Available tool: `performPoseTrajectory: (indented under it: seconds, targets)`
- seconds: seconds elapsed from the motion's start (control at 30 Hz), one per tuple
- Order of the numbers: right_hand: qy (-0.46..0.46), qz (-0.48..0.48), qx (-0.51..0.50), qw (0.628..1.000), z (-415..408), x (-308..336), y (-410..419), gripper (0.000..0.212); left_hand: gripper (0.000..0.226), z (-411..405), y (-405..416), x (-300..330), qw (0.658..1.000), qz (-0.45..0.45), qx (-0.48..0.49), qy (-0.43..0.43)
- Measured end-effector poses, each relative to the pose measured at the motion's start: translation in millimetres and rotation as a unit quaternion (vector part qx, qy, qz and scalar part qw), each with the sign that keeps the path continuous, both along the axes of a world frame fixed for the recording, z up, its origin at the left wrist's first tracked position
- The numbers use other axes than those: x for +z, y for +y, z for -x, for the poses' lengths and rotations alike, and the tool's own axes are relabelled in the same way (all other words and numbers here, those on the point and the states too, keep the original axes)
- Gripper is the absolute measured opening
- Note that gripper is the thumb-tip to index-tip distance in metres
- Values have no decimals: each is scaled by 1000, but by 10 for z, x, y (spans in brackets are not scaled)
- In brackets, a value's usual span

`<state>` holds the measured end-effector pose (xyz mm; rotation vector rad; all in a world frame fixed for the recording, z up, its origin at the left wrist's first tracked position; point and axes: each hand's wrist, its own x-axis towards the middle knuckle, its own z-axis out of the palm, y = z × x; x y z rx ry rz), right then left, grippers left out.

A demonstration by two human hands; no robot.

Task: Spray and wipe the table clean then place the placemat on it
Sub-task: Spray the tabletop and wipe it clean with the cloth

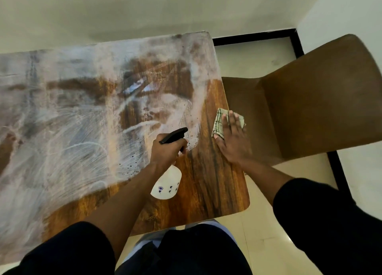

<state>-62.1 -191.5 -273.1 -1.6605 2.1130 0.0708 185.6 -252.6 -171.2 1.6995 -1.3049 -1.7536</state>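
Observation:
A wooden table [208, 188] fills the left and middle of the head view, most of its top smeared with white dust and streaks. My left hand [168, 150] grips a white spray bottle [166, 184] with a black trigger head [174, 135], held over the table's right part, nozzle pointing toward the far right. My right hand [232, 138] lies flat, fingers straight, pressing a folded checked cloth [220, 122] onto the table's right edge. No placemat is in view.
A brown chair [322, 101] stands close against the table's right side, its seat beside the cloth. A pale wall runs along the table's far edge. Light tiled floor with a black border strip [297, 45] lies to the right.

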Motion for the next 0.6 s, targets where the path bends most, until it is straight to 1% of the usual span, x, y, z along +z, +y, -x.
performPoseTrajectory:
  seconds: [0.13, 0.27, 0.43, 0.6]
  targets:
    - [8, -1, -12, 1000, -96, -34, 343, 80, 46, 55, 46, 44, 1000, -3, -21, 19]
    - [14, -1, -14, 1000, -89, -51, 310, 80, 44, 92, 42, 34, 999, 0, -29, 23]
    - [12, 11, 28, 999, 76, -72, -62, 81, 36, 79, -16, -76, 1000, 3, -2, 20]
    - [24, 13, 56, 998, 199, -77, -739, 80, 39, -26, -66, -198, 999, -3, 34, -4]
